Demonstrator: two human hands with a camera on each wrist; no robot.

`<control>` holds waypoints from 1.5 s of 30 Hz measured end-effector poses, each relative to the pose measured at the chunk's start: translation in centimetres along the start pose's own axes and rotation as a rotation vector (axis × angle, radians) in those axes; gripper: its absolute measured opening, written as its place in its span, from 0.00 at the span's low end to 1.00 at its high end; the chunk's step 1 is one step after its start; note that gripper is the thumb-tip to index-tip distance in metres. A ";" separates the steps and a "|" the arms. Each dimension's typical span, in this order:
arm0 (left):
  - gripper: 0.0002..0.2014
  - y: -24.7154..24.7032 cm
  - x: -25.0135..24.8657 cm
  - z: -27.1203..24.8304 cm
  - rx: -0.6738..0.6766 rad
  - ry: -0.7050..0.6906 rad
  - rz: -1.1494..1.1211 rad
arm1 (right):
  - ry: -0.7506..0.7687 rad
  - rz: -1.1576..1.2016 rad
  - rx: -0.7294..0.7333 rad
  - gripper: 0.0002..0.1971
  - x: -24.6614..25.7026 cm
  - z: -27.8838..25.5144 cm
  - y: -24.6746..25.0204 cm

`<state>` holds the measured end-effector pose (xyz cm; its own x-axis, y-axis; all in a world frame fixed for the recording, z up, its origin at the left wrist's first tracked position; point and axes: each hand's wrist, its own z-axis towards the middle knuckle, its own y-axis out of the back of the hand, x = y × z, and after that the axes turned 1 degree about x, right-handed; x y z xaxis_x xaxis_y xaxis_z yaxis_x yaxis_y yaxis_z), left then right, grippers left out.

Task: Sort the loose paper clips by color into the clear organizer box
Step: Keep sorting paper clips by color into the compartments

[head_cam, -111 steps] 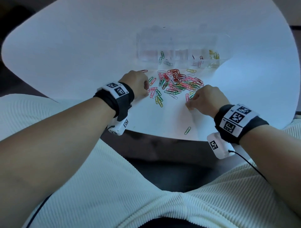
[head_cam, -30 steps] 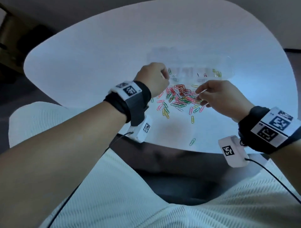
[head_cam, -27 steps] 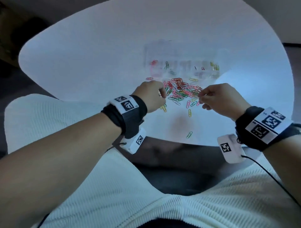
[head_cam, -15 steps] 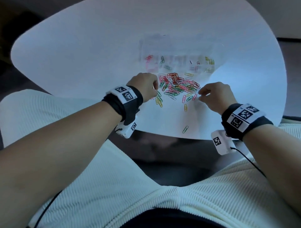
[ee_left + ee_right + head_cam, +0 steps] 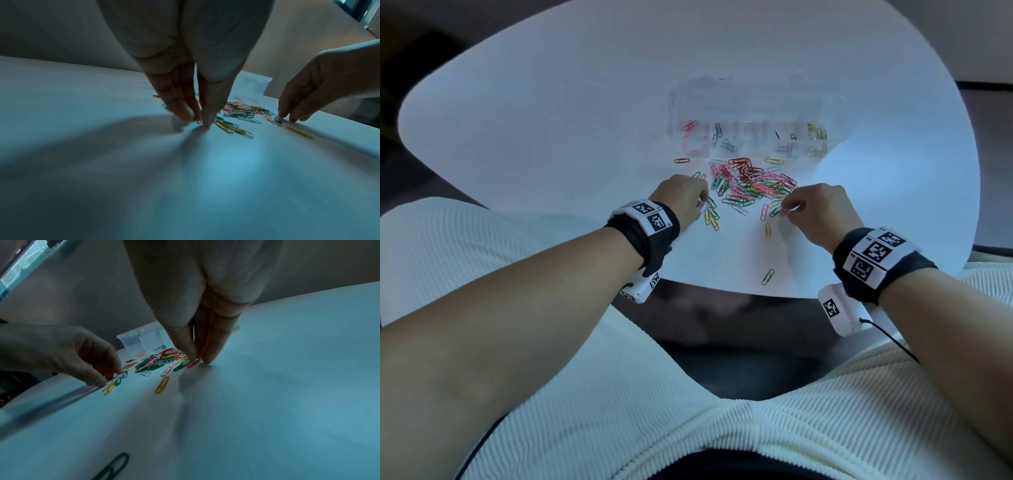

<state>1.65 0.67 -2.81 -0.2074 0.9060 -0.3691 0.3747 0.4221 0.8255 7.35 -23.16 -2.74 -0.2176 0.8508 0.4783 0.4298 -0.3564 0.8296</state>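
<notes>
A pile of loose coloured paper clips [image 5: 753,185] lies on the white table [image 5: 551,120], just in front of the clear organizer box [image 5: 750,113]. The box holds pink clips [image 5: 690,137] in its left compartment, green ones [image 5: 719,132] beside them and yellow ones [image 5: 816,133] at the right. My left hand [image 5: 703,205] [image 5: 200,122] is at the pile's left edge, and its fingertips pinch a pink clip [image 5: 199,121] lying on the table. At the pile's right edge my right hand [image 5: 789,208] [image 5: 198,361] pinches a pink-red clip [image 5: 193,363] against the table.
Yellow and green clips [image 5: 712,219] lie beside my left hand. A single yellow clip [image 5: 767,230] lies below the pile. A stray green clip [image 5: 768,277] sits close to the table's front edge. A red clip [image 5: 682,160] lies left of the pile near the box.
My left hand has come back from the box to the pile's left edge, and pink clips now lie in the left compartment. My right hand has lowered onto the pile's right edge.
</notes>
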 end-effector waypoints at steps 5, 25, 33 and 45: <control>0.11 -0.2 0.3 0.1 0.001 0.036 -0.052 | -0.023 0.032 -0.021 0.12 -0.1 -0.1 0.0; 0.11 -0.1 -0.3 0.1 0.061 0.082 -0.094 | -0.138 -0.076 0.058 0.06 0.5 -0.1 -0.5; 0.20 0.3 -0.6 -0.4 0.042 0.127 -0.197 | -0.275 -0.092 0.119 0.09 0.9 -0.3 -0.7; 0.16 0.1 -0.5 -0.6 0.043 0.157 -0.219 | -0.263 -0.079 0.110 0.09 0.9 -0.6 -0.9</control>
<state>1.30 0.24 -2.27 -0.4243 0.7781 -0.4632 0.3430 0.6115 0.7130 6.23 -22.27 -2.91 -0.0256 0.9502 0.3107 0.5159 -0.2537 0.8182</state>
